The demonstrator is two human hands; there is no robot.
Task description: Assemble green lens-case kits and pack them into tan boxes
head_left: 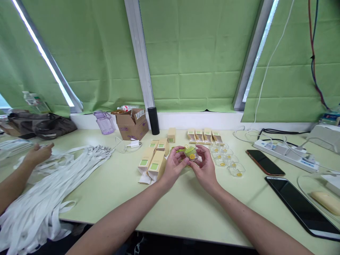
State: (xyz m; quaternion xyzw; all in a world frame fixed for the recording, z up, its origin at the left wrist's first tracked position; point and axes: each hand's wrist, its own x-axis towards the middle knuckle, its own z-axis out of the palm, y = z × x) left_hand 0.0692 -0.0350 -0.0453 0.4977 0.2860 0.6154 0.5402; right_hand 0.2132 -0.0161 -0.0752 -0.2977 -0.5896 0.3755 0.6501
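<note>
My left hand point(174, 164) and my right hand point(205, 169) close around a small clear container with a green lid point(190, 153) and a round yellow sticker on its side. The fingertips of both hands touch it above the table. Just left of my hands lie several cream boxes with green squares point(156, 164), their white end flaps open. To the right, several clear plastic pieces with yellow stickers point(236, 170) sit in a cluster. More small cream boxes point(199, 136) stand in a row behind, and a single box point(171, 135) stands left of that row.
A heap of white straps point(50, 191) covers the left side, where another person's hand point(41, 154) reaches in. Behind stand a cardboard box point(132, 124), a black cylinder point(153, 121) and a purple bottle point(104, 122). On the right are a phone point(265, 162), a tablet point(302, 205) and a power strip point(287, 156).
</note>
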